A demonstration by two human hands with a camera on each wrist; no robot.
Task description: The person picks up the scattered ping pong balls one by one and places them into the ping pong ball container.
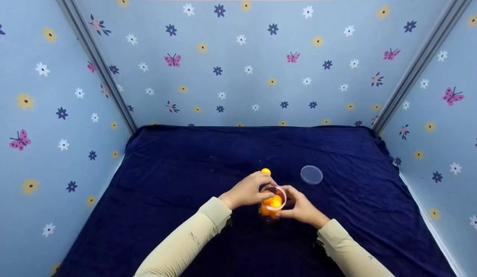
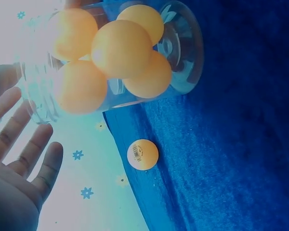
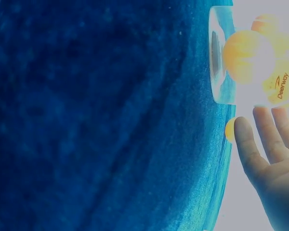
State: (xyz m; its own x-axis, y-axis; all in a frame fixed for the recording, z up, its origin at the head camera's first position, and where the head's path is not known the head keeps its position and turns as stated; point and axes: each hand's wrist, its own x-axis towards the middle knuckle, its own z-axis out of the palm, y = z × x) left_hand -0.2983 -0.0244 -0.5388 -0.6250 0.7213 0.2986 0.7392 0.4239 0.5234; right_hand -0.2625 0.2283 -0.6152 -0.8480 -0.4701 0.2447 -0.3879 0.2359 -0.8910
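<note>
A clear plastic jar [image 1: 268,220] stands upright on the dark blue cloth with several orange ping-pong balls [image 2: 122,49] inside. My right hand [image 1: 303,208] grips the jar's right side, thumb in front and fingers behind. At the open mouth is my left hand [image 1: 246,190], its thumb over the rim beside the top balls and its other fingers stretched loosely past the rim in the left wrist view. Just beyond that hand, a loose ping-pong ball [image 1: 266,171] lies on the cloth; the left wrist view shows print on this ball [image 2: 142,154].
To the right of the jar and farther back lies a round clear lid [image 1: 311,175]. The dark blue cloth [image 1: 192,154] covers the table. Walls with flower and butterfly print [image 1: 238,50] enclose the back and both sides, with metal posts [image 1: 419,61] at the corners.
</note>
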